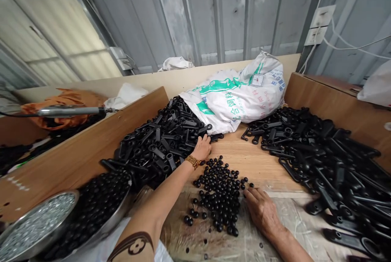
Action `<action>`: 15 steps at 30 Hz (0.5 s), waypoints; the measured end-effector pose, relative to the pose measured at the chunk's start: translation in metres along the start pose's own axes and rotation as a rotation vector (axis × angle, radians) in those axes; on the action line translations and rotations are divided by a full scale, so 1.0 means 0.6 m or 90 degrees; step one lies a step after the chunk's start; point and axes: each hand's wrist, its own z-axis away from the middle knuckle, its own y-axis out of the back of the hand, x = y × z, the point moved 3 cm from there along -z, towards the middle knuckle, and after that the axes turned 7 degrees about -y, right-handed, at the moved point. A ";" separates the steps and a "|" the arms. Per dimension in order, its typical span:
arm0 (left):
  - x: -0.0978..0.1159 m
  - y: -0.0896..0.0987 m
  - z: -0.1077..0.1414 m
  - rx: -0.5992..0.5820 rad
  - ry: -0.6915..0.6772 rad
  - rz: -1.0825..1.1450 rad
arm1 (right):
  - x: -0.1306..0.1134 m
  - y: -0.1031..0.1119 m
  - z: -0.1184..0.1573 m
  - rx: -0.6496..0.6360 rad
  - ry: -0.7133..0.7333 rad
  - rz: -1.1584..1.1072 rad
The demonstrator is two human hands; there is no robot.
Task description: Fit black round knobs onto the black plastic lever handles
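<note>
A white printed sack [241, 95] lies beside wall sockets [319, 25].

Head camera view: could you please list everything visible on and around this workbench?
Handle pieces, left heap: many, black, against the left board.
Handle pieces, right heap: many, black, right side.
Balls: many, black, loose at bench centre.
Sack: one, white with green print, at the back.
Bowl of balls: one, metal, lower left.
Bowl of small metal parts: one, silvery, lower-left corner.
Left hand: on the left heap, beaded bracelet.
Right hand: flat beside the balls.
</note>
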 end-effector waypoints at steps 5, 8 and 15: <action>-0.011 0.012 -0.019 0.001 0.040 0.082 | 0.024 0.010 0.000 0.039 -0.102 -0.243; -0.012 0.040 -0.007 0.038 0.105 0.183 | 0.037 0.023 -0.006 0.041 -0.278 -0.483; 0.096 0.078 0.085 0.076 0.205 0.578 | 0.029 0.057 -0.027 -0.130 -0.488 -1.146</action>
